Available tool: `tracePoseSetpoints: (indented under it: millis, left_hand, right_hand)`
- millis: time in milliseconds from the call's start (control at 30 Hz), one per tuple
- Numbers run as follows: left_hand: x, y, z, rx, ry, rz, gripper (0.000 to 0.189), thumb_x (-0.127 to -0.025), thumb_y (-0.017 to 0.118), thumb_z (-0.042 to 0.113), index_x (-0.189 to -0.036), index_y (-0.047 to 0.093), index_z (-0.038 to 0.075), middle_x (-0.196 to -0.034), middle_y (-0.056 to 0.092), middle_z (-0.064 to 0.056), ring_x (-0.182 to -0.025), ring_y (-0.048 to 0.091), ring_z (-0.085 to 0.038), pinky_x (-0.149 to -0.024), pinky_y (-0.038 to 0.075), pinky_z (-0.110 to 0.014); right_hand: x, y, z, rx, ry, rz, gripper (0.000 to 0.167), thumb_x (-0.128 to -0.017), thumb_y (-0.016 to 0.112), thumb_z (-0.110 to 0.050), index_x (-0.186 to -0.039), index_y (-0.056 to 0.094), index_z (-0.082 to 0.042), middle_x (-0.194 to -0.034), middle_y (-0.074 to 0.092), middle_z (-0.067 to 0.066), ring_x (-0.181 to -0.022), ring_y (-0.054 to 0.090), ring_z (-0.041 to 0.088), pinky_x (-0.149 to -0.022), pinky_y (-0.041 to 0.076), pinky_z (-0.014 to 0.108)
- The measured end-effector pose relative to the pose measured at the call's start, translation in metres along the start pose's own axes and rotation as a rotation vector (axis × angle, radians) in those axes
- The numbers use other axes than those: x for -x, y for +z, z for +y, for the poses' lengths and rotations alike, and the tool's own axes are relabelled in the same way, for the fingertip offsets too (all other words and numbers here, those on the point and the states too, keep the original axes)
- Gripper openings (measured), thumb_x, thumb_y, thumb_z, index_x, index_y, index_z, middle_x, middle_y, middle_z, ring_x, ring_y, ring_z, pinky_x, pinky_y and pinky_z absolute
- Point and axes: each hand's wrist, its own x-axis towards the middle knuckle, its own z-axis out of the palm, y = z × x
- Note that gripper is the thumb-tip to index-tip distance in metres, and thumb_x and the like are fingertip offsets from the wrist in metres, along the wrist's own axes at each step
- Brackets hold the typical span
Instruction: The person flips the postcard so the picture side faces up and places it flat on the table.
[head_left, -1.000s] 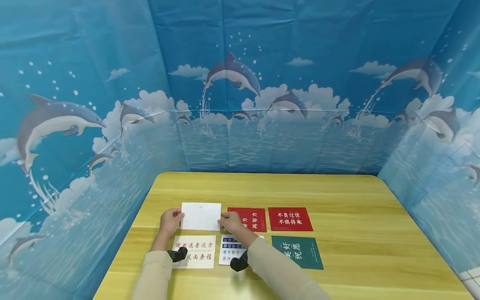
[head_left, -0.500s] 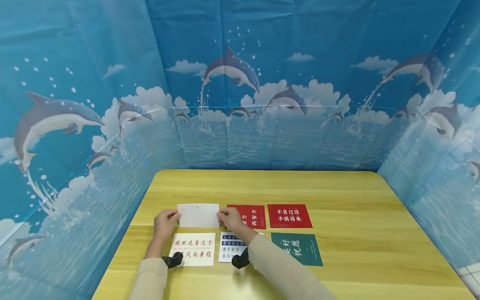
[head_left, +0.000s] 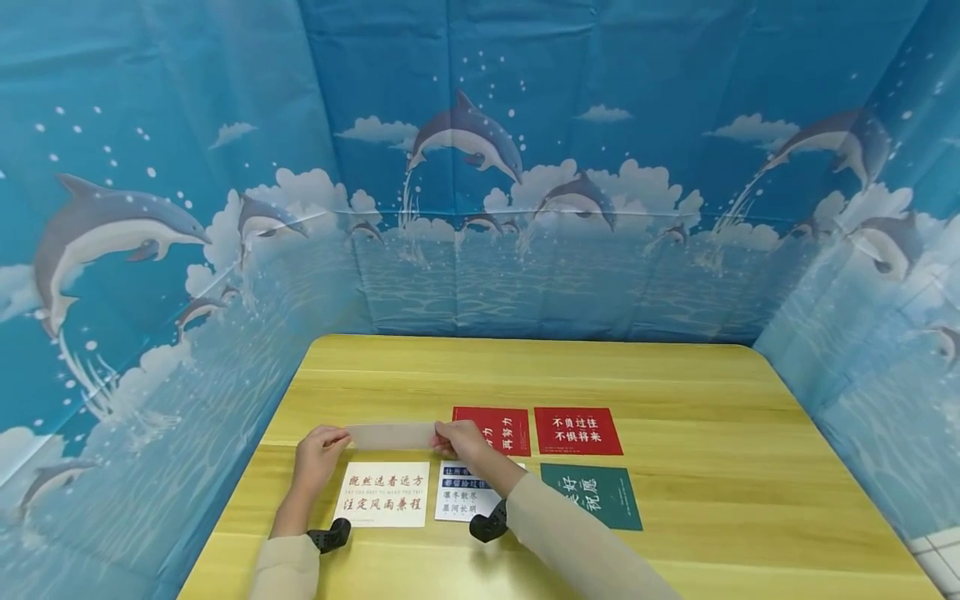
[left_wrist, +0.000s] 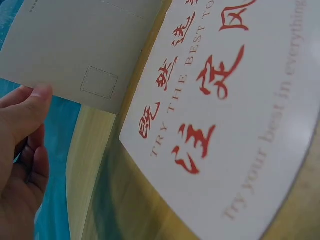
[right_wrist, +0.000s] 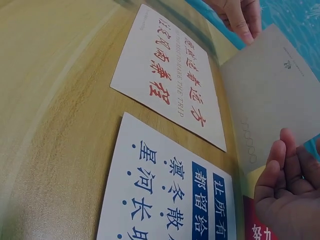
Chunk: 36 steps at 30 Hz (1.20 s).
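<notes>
A postcard (head_left: 392,437) is held between my two hands, tilted steeply over the back left part of the card layout. Its plain back, with a printed stamp box, faces the left wrist view (left_wrist: 75,45). My left hand (head_left: 317,457) pinches its left end, thumb on the near face. At the right end my right hand (head_left: 459,442) pinches it, partly covering a red card (head_left: 517,425). Just in front lies a white card with red lettering (head_left: 384,496). Beside that is a white card with blue lettering (head_left: 457,500), overlapped by my right forearm.
A second red card (head_left: 577,432) lies at the back right of the layout, with a green card (head_left: 600,500) in front of it. All rest on a yellow wood-grain table (head_left: 750,500). A blue dolphin-print curtain (head_left: 525,283) stands behind and at both sides.
The postcard has tipped from showing its white back broadly to a narrow strip. Both hands keep their hold, and the left hand has shifted slightly left and nearer.
</notes>
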Motion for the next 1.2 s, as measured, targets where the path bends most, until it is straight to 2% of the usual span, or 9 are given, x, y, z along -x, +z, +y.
tracePoseSetpoints:
  millis: [133, 233, 467, 667, 967, 1200]
  left_hand:
    - [0.008, -0.004, -0.002, -0.028, 0.045, -0.012, 0.009, -0.082, 0.066, 0.002, -0.089, 0.071, 0.000, -0.087, 0.061, -0.006, -0.085, 0.058, -0.023, -0.072, 0.051, -0.033]
    - [0.013, -0.005, -0.003, -0.016, 0.053, -0.031, 0.010, -0.082, 0.066, 0.001, -0.089, 0.072, 0.003, -0.086, 0.060, -0.003, -0.083, 0.057, -0.021, -0.071, 0.051, -0.029]
    - [0.022, -0.007, -0.007, 0.028, -0.020, -0.102, 0.012, -0.083, 0.066, 0.006, -0.093, 0.072, 0.007, -0.087, 0.061, -0.001, -0.081, 0.058, -0.018, -0.068, 0.049, -0.024]
    - [0.022, -0.006, -0.009, 0.022, -0.071, -0.136, 0.013, -0.084, 0.065, 0.006, -0.095, 0.072, 0.008, -0.089, 0.063, -0.002, -0.084, 0.058, -0.019, -0.069, 0.049, -0.024]
    - [0.018, 0.000, -0.010, 0.053, -0.105, -0.150, 0.017, -0.085, 0.062, -0.001, -0.099, 0.070, 0.003, -0.097, 0.065, -0.011, -0.089, 0.060, -0.025, -0.073, 0.050, -0.027]
    - [0.012, 0.005, -0.010, 0.057, -0.094, -0.140, 0.019, -0.085, 0.059, -0.004, -0.101, 0.068, -0.002, -0.100, 0.064, -0.017, -0.092, 0.060, -0.029, -0.073, 0.050, -0.026]
  right_hand:
    - [0.007, 0.000, -0.003, 0.037, 0.000, -0.026, 0.033, -0.094, 0.052, -0.020, -0.090, 0.064, 0.011, -0.077, 0.065, 0.012, -0.064, 0.057, 0.014, -0.065, 0.049, 0.027]
    - [0.009, 0.000, -0.003, 0.096, -0.005, -0.042, 0.032, -0.093, 0.053, -0.019, -0.092, 0.064, 0.011, -0.078, 0.065, 0.012, -0.067, 0.059, 0.016, -0.069, 0.050, 0.031]
    - [0.012, -0.001, 0.001, 0.122, 0.004, -0.066, 0.031, -0.095, 0.050, -0.017, -0.092, 0.066, 0.009, -0.077, 0.065, 0.012, -0.067, 0.059, 0.016, -0.068, 0.051, 0.031]
    - [0.013, -0.001, 0.001, 0.181, -0.017, -0.053, 0.031, -0.095, 0.050, -0.017, -0.092, 0.066, 0.009, -0.075, 0.063, 0.011, -0.067, 0.059, 0.018, -0.069, 0.052, 0.032]
    - [0.014, 0.001, 0.002, 0.262, -0.041, -0.026, 0.026, -0.094, 0.051, -0.015, -0.090, 0.068, 0.005, -0.072, 0.062, 0.007, -0.068, 0.060, 0.019, -0.068, 0.052, 0.032]
    - [0.014, 0.002, -0.002, 0.327, -0.059, -0.009, 0.026, -0.093, 0.052, -0.017, -0.092, 0.069, 0.003, -0.074, 0.061, 0.007, -0.068, 0.058, 0.017, -0.068, 0.051, 0.031]
